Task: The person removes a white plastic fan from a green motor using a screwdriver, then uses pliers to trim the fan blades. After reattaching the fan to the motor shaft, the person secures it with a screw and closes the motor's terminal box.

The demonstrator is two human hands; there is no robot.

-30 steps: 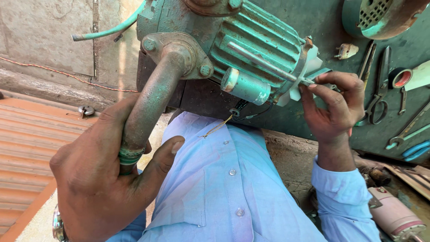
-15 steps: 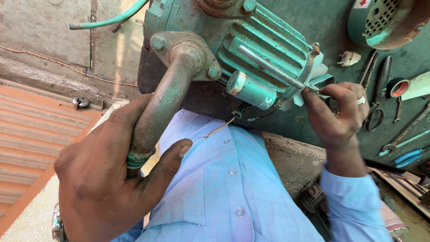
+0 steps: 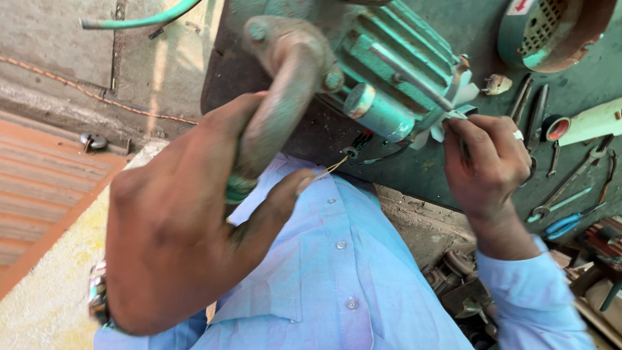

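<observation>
Left hand: the left hand fills the lower left of the view, thumb and fingers wrapped closed around the curved pipe, gripping it just above its lower end; a watch shows at the wrist.
Curved pipe: a worn, greenish metal pipe that bends down from a bolted flange on the pump motor, its lower end hidden inside the left hand.
Right hand: the right hand is closed at the fan end of the motor, fingertips pinched on a thin rod-like tool; the tool itself is mostly hidden, so what kind it is cannot be told. A ring sits on one finger.
Pump motor: a turquoise ribbed motor held tilted above the person's lap, between the two hands, with a small cylinder fixed to its side and pale fan blades at the right end.
Wires: thin yellow and dark wires hang under the motor, near the left thumb.
Clothing: a light blue buttoned shirt lies beneath everything.
Green sheet: a dark green surface lies behind the motor, carrying loose tools toward its right edge: pliers, a spanner, a roll of tape.
Fan cover: a round perforated cover rests at the sheet's upper right corner.
</observation>
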